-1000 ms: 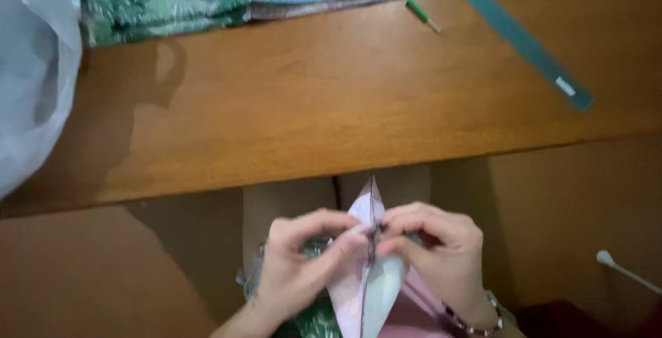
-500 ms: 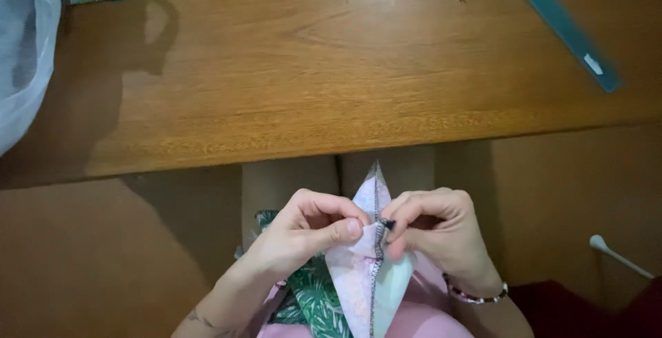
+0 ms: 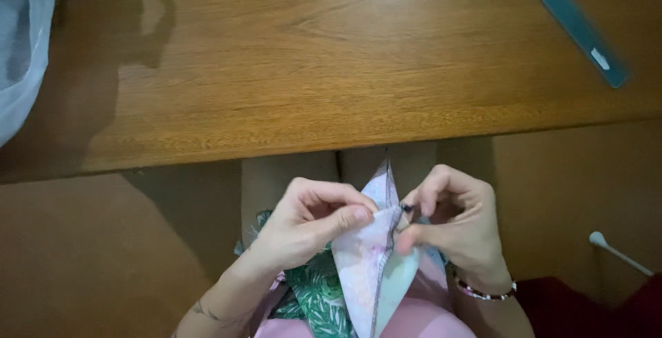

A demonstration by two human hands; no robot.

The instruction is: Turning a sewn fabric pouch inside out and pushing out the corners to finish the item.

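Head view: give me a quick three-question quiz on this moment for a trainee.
1. True or false: both hands pinch the pale folded cloth along its dark stitched seam.
2. Which lies on the wooden table at the far right? A) a teal ruler B) a red cup C) a book
3. Fill in: the left hand and right hand work below the table's near edge, over the person's ____.

Key:
1. True; the seam runs between the two hands.
2. A, the teal ruler.
3. Lap. Green leaf-print cloth also lies there, under the pale piece.
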